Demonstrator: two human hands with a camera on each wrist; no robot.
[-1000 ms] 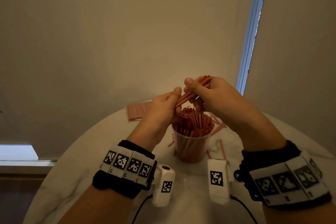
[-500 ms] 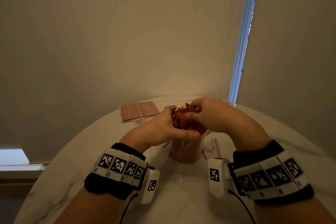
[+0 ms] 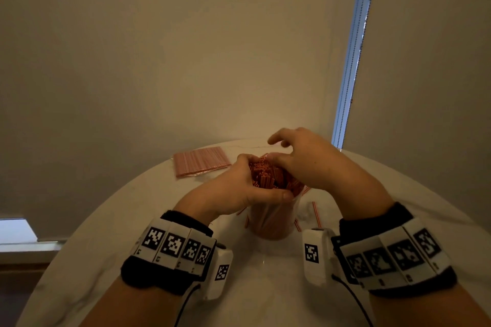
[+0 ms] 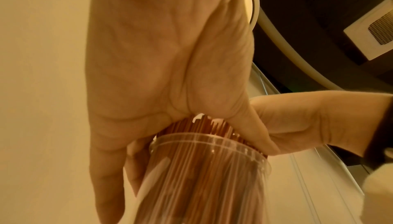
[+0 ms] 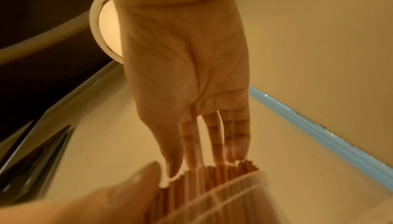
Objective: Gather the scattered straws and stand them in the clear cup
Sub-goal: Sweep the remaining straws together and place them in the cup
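A clear cup (image 3: pixel 271 223) packed with red-and-white straws (image 3: pixel 265 174) stands upright on the white round table (image 3: pixel 265 287). My left hand (image 3: pixel 239 188) curls round the straw bundle just above the cup's rim (image 4: pixel 204 142), thumb on the near side. My right hand (image 3: pixel 300 164) hovers over the bundle with nearly straight fingers, and their fingertips (image 5: pixel 236 157) touch the straw tops (image 5: pixel 221 172); its index finger is lifted. A few loose straws (image 3: pixel 315 211) lie on the table beside the cup.
A flat packet of more straws (image 3: pixel 199 160) lies at the back left of the table. A beige wall rises right behind the table, with a window strip (image 3: pixel 350 61) at the right. The table's near edge curves round both forearms.
Both hands came down from above the cup with a bunch of straws. That bunch now stands in the cup; the right hand has let go and lifted its index finger.
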